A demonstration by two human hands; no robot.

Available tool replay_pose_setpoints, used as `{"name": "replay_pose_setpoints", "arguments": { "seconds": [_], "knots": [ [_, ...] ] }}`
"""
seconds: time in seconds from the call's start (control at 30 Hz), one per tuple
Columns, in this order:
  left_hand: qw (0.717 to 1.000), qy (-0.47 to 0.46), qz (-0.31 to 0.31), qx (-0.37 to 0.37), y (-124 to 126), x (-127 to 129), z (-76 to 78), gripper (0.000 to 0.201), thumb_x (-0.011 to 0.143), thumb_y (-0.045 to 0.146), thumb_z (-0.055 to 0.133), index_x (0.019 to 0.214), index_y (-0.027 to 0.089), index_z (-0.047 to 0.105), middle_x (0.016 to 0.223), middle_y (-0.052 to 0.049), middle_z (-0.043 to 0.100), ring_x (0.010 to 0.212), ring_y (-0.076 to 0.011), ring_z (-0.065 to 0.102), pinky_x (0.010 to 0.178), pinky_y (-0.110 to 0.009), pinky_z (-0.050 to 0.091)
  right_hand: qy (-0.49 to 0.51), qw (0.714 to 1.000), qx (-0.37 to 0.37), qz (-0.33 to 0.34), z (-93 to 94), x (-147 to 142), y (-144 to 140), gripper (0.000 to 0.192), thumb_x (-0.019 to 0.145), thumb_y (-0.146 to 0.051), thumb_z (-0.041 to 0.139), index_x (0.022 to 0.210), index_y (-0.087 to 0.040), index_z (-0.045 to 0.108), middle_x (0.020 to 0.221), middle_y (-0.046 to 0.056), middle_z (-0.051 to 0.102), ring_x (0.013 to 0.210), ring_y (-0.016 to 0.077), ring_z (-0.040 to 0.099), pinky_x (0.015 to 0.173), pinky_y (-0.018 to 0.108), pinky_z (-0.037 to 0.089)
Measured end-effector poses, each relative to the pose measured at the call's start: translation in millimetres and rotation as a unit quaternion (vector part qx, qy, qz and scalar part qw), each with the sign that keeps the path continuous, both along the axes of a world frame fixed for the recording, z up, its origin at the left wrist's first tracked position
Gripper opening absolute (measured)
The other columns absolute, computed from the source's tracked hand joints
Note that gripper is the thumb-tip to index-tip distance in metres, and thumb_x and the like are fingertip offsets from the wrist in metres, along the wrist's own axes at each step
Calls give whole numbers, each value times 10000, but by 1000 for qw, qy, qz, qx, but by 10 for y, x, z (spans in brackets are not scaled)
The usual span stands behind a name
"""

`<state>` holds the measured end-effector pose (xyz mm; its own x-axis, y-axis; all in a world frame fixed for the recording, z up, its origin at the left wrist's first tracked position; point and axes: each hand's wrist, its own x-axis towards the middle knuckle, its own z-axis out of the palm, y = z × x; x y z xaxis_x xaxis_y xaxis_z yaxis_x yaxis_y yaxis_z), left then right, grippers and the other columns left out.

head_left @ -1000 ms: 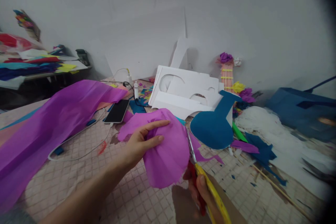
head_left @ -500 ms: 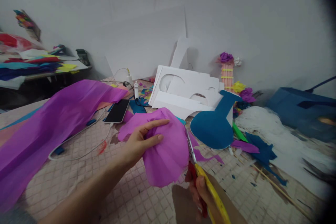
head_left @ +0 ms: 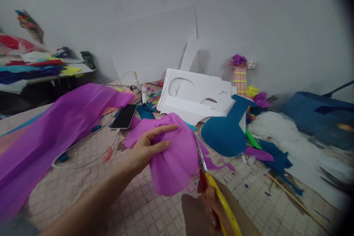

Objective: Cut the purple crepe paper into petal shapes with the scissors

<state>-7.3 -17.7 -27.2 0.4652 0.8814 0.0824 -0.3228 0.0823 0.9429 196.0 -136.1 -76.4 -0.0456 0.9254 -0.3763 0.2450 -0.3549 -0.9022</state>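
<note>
My left hand (head_left: 155, 142) pinches a piece of purple crepe paper (head_left: 171, 169), which hangs fanned out in folds above the table. Thumb and forefinger press on its upper face. In my right hand (head_left: 211, 201) is a pair of scissors (head_left: 221, 199) with yellow and red handles. Their metal blades point up and away, along the paper's right edge, and look nearly closed. Part of the blades is hidden by the paper. A purple scrap (head_left: 218, 164) lies on the table behind the scissors. Just beyond sits a blue flask-shaped cutout (head_left: 224, 136).
A long purple sheet (head_left: 63, 118) spreads over the left side. Near it lies a phone (head_left: 124, 117) on a white cable. White card pieces (head_left: 193, 107) lean at the back. On the right are white fluffy material (head_left: 272, 132), blue scraps (head_left: 276, 160) and a thin stick (head_left: 301, 202).
The paper and my left hand have shifted very slightly left. My right fingers have moved a little on the scissor handles; the scissors stay at the paper's right edge.
</note>
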Motion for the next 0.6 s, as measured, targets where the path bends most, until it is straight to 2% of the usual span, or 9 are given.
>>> {"name": "replay_pose_setpoints", "arguments": {
  "seconds": [0.1,0.17,0.33,0.6],
  "knots": [
    [1000,-6,-8,-10,7,-6,0,384,715,197,709,1086,279,660,1100,-12,632,703,-63,565,581,-135,446,23,1000,-19,0,8,39,37,633,631,-835,428,788,-229,518,641,-33,508,356,71,430,302,192,355],
    [1000,-7,-12,-13,15,-13,0,386,715,197,707,1088,284,658,1066,-9,644,695,-67,565,575,-139,443,34,999,-36,3,24,67,66,630,602,-834,470,761,-227,529,631,-28,511,360,79,429,296,199,352],
    [1000,0,-12,-15,33,-32,5,392,700,199,710,1080,284,668,1074,-15,646,704,-98,579,569,-171,436,44,997,-65,4,81,75,73,613,588,-832,489,714,-232,504,569,-42,482,366,84,403,309,205,346],
    [1000,1,-9,-22,31,-36,17,389,695,201,718,1072,286,669,1096,-9,643,716,-98,581,581,-168,434,37,998,-56,2,107,7,24,591,625,-833,436,740,-253,464,472,-85,344,346,91,360,321,201,303]
  ]
}}
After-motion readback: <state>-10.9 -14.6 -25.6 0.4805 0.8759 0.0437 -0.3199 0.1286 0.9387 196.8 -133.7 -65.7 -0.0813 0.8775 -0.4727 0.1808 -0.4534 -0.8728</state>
